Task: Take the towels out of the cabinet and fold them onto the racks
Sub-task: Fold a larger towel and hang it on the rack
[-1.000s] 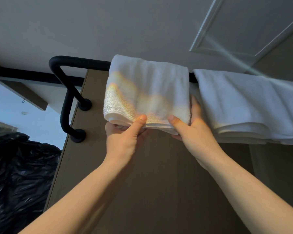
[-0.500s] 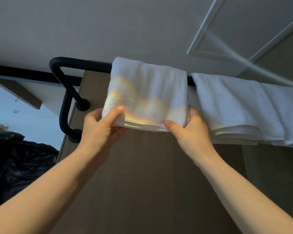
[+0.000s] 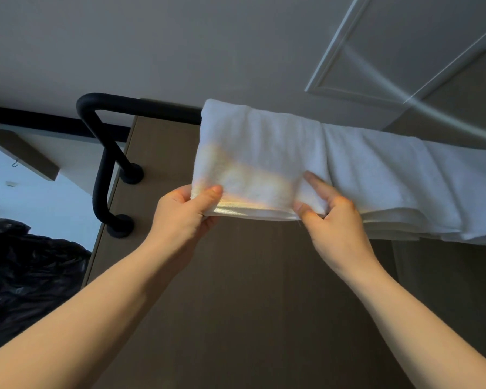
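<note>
Fingers of the left hand and right hand pinch the lower corners of the white towel, which hangs draped over the black rack, seemingly to square it beside the neighbouring towel.

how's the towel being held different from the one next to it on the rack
The left towel is pinched at its lower corners by the left hand and right hand; neither grips the right towel. The left towel looks narrower; the right towel spreads to the picture's edge. Both are white, folded and draped over the black rack.
</note>
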The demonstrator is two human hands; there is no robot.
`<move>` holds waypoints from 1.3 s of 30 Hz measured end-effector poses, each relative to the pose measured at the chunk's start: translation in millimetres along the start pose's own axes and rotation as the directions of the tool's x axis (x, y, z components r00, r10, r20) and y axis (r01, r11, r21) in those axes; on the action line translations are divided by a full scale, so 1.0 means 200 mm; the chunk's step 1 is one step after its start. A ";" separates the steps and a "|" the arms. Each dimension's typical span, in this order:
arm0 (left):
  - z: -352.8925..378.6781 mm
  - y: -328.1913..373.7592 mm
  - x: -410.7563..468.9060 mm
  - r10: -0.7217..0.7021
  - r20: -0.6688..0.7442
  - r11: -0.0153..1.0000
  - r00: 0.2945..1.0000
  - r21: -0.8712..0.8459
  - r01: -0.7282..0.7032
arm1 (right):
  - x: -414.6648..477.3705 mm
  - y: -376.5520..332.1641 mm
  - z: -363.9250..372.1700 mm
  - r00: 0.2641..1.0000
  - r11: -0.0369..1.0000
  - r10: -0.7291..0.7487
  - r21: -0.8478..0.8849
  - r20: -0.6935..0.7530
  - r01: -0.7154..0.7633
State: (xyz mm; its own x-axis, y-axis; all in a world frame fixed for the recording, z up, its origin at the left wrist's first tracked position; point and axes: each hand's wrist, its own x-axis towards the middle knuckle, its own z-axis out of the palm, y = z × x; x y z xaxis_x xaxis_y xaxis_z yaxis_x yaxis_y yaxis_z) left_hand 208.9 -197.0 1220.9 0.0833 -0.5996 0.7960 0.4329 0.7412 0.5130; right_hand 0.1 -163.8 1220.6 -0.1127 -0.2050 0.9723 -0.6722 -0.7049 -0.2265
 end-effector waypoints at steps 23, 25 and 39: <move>-0.05 -0.09 0.00 0.049 0.017 0.993 0.999 0.106 -0.051 | -0.15 -0.17 -0.11 0.921 0.705 -0.387 -0.631 0.041 0.324; -0.06 -0.08 -0.01 0.040 0.022 0.996 0.999 0.080 -0.041 | -0.10 -0.19 -0.09 0.896 0.626 -0.386 -0.651 0.219 0.429; -0.20 -0.08 -0.02 0.410 0.139 0.765 0.901 0.486 -0.423 | -0.03 -0.16 0.17 0.794 0.583 -0.550 -0.561 0.259 0.587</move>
State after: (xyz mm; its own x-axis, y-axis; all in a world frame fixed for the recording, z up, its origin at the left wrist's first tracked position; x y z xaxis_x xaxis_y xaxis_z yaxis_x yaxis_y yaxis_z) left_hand 238.0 -219.7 1196.2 0.1275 -0.1944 0.9726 -0.1404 0.9672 0.2118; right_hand 46.6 -162.4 1220.9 0.4699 0.0485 0.8814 -0.8689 -0.1505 0.4716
